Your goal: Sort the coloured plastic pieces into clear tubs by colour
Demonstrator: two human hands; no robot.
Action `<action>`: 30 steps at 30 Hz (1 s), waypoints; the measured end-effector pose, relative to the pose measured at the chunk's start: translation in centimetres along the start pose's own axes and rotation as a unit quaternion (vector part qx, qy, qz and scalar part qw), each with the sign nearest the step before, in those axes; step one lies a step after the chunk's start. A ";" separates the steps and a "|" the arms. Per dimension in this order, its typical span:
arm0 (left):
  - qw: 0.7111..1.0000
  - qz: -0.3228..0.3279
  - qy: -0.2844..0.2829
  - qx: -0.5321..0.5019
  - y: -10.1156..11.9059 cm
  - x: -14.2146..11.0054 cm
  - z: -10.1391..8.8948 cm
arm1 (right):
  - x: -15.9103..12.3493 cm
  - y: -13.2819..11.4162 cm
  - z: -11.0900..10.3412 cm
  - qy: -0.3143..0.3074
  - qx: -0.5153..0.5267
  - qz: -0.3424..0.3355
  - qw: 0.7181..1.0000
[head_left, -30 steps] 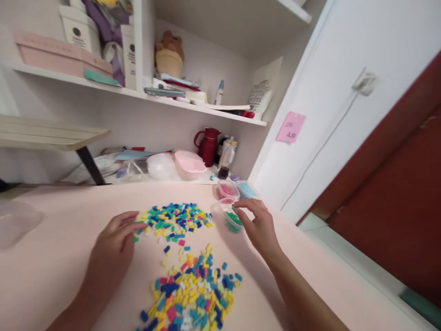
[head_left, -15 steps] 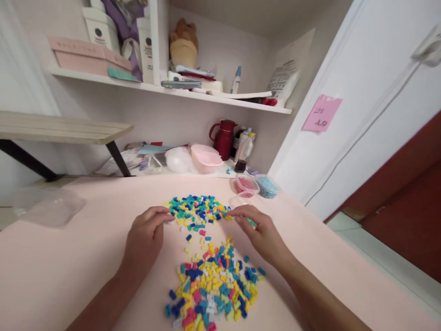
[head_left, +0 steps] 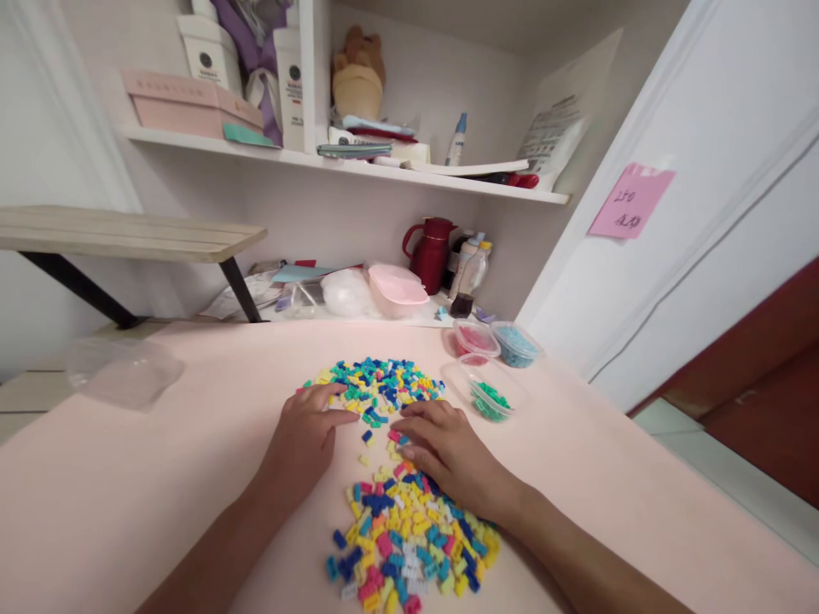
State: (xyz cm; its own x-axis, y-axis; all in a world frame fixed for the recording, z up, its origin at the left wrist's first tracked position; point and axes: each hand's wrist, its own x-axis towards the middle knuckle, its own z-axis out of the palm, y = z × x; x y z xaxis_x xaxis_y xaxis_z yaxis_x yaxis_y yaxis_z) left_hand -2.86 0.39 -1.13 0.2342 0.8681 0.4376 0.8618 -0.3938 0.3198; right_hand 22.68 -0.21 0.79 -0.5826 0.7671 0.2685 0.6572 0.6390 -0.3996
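Gap splits left hand (head_left: pixel 302 433) and right hand (head_left: pixel 455 450); bricks (head_left: pixel 390 384) edge parted grips, contents unclear.

Layout, on the flat pale-pink tabletop (head_left: pixel 153 469): far pile of small multicoloured plastic bricks (head_left: pixel 384 379) mid-table, near pile of small multicoloured plastic bricks (head_left: pixel 415 533) in front, few strays between. Green plastic bricks (head_left: pixel 491 401) sit in a shallow clear plastic tub (head_left: pixel 514 382), right of the far pile. Behind it: round-cornered clear tub of red pieces (head_left: pixel 475 325), with round-cornered clear tub of light-blue pieces (head_left: pixel 517 362) to its right. Transparent plastic container (head_left: pixel 124 373) far left (well apart from both piles).
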 end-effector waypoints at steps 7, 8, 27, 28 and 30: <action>0.999 0.049 -0.009 0.017 -0.6 -0.4 0.9 | -0.5 -0.1 -0.8 -0.015 0.049 -0.050 0.997; 0.998 0.061 -0.014 0.021 -0.7 -0.5 1.1 | -0.4 -0.1 -0.9 -0.010 0.060 -0.052 0.997; 0.996 0.074 0.011 0.042 1.0 -0.2 -0.1 | 0.1 1.3 0.9 0.050 -0.037 -0.060 0.996; 0.996 0.076 0.020 0.042 0.9 -0.2 -0.1 | 0.1 1.3 0.7 0.045 -0.032 -0.055 0.997; 0.995 0.082 0.039 0.040 0.7 -0.2 0.0 | 0.0 1.3 0.2 0.043 -0.015 -0.046 0.998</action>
State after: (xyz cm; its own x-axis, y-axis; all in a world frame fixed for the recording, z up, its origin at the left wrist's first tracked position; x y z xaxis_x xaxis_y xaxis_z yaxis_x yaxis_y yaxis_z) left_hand -2.31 -0.08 -1.06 0.3422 0.7664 0.5437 0.8487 -0.5004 0.1712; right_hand 23.43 0.62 0.07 -0.5982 0.7066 0.3780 0.6175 0.7071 -0.3445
